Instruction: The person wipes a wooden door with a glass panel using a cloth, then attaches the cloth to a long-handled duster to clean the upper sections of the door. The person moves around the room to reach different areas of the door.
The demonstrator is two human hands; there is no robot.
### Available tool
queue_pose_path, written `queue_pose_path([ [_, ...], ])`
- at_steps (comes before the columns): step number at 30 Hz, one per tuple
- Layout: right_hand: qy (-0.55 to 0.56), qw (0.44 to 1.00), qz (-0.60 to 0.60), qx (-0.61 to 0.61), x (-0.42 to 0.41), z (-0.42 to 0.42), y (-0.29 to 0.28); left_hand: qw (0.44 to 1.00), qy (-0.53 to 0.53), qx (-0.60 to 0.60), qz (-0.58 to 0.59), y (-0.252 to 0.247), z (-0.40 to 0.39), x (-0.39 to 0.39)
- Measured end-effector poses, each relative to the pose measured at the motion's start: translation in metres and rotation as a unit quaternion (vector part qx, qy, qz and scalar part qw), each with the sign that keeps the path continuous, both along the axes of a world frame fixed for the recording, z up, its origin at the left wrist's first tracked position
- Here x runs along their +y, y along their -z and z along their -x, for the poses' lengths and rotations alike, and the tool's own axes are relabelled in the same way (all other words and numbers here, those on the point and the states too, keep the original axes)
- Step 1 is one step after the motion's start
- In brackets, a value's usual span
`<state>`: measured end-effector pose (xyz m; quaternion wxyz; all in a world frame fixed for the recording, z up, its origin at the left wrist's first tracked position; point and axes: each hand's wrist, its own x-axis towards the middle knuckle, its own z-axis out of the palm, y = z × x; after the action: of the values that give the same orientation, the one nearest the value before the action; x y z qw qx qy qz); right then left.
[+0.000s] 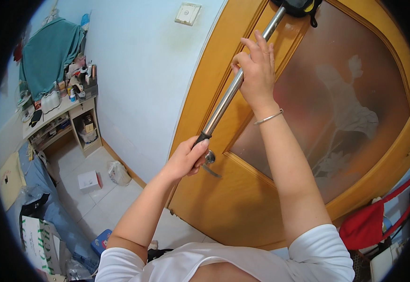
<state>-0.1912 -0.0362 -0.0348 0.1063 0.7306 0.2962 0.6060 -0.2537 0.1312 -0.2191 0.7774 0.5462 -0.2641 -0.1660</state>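
A silver metal pole [225, 103] runs diagonally in front of a wooden door [205, 197] with a frosted glass panel [307, 116]. My left hand [189, 155] is closed around the black grip at the pole's lower end, beside the door handle [210, 157]. Higher up, the fingers of my right hand [256, 67] curl about the shaft, some of them raised; a silver bangle [269, 117] is on that wrist. A black item with a yellow patch [298, 7] is at the pole's upper end, partly cut off by the picture's edge.
On the left, a cluttered white desk [55, 109] stands below a green cloth [48, 56]. A white box [89, 181] and a plastic bag [118, 172] lie on the tiled floor. Bags rest on a blue-covered surface [55, 201] at lower left. Red fabric [363, 225] hangs at lower right.
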Motion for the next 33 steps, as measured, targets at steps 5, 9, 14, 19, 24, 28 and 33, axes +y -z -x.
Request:
queue_pose_path([
  [5, -0.048, 0.996, 0.002, 0.07, 0.009, -0.009, 0.079, 0.998, -0.05, 0.014, -0.024, 0.083, 0.014, -0.005],
  [9, -0.093, 0.982, 0.0, 0.166, 0.022, 0.006, 0.202, 0.997, -0.065, 0.038, -0.033, 0.211, 0.051, 0.009],
  [14, -0.096, 0.941, -0.006, 0.323, 0.047, 0.065, 0.317, 0.973, -0.055, 0.19, -0.123, 0.304, 0.127, 0.066],
  [19, -0.112, 0.938, 0.018, 0.329, 0.058, 0.06, 0.308, 0.963, -0.045, 0.256, -0.078, 0.308, 0.126, 0.078],
  [24, -0.057, 0.968, 0.05, 0.238, 0.061, -0.005, 0.198, 0.986, -0.037, 0.162, -0.021, 0.214, 0.043, 0.035],
  [28, -0.045, 0.976, 0.057, 0.206, 0.062, -0.026, 0.167, 0.987, -0.032, 0.158, 0.005, 0.187, 0.009, 0.026],
  [33, -0.089, 0.953, 0.022, 0.287, 0.048, 0.003, 0.269, 0.981, -0.025, 0.111, -0.158, 0.275, 0.038, 0.059],
])
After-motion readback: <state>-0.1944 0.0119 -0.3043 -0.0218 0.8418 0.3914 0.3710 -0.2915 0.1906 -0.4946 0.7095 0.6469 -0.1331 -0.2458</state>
